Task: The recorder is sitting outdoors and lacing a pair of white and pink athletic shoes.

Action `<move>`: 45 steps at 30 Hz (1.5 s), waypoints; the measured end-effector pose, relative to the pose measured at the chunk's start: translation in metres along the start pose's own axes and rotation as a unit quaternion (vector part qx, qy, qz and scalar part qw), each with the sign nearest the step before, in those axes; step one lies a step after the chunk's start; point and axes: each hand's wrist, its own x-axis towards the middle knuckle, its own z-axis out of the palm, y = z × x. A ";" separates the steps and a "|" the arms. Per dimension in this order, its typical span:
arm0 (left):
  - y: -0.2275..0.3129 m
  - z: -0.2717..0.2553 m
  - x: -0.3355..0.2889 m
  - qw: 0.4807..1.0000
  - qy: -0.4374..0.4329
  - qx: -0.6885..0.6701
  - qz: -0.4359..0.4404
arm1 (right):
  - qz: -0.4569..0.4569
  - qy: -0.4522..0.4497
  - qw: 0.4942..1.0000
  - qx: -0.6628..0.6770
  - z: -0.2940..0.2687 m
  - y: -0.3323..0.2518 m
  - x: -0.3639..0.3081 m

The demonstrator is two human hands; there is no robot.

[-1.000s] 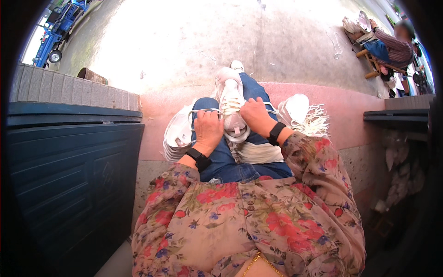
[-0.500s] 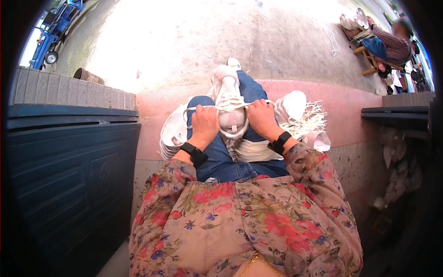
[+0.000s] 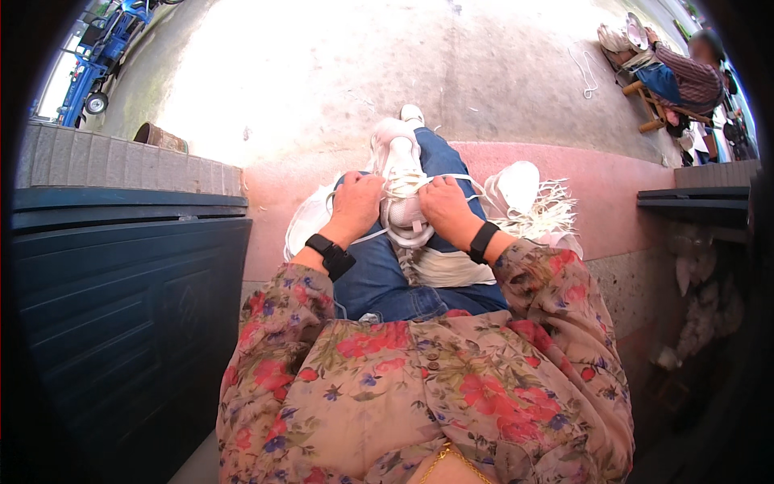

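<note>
A pale pink and white sneaker [image 3: 405, 211] rests between my knees, its toe pointing away from me and its opening toward me. White shoelaces [image 3: 403, 185] cross over its tongue. On the left side of the shoe, my left hand [image 3: 357, 199] is closed, pinching a lace. My right hand [image 3: 448, 208] has its fingers closed on the lace at the right side, close against the shoe. A loose length of lace trails from each hand. The fingertips are partly hidden by the backs of the hands.
Beside my right leg lie a white shoe part [image 3: 518, 184] and a bundle of white laces [image 3: 556, 211]. More white shoe pieces [image 3: 308, 219] lie at my left. Dark blue door panels [image 3: 129, 298] flank me. Far right, another person [image 3: 685, 77] sits on a wooden stool holding a shoe.
Both hands have come closer to the shoe's middle, the right one most clearly. The laces, earlier stretched out sideways, now bunch over the tongue.
</note>
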 end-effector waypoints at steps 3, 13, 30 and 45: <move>0.000 -0.005 0.008 0.987 -0.137 0.085 0.011 | -0.005 -0.030 0.998 -0.046 -0.012 -0.003 0.009; 0.011 -0.021 0.003 0.966 -0.117 0.216 0.077 | -0.053 0.193 0.967 0.155 -0.016 0.020 0.011; 0.010 -0.008 -0.016 0.986 -0.103 0.103 -0.086 | -0.077 -0.030 0.993 -0.082 -0.023 -0.006 0.011; 0.000 0.001 -0.015 0.970 -0.093 -0.118 -0.190 | 0.203 0.565 0.782 0.167 -0.174 0.082 -0.027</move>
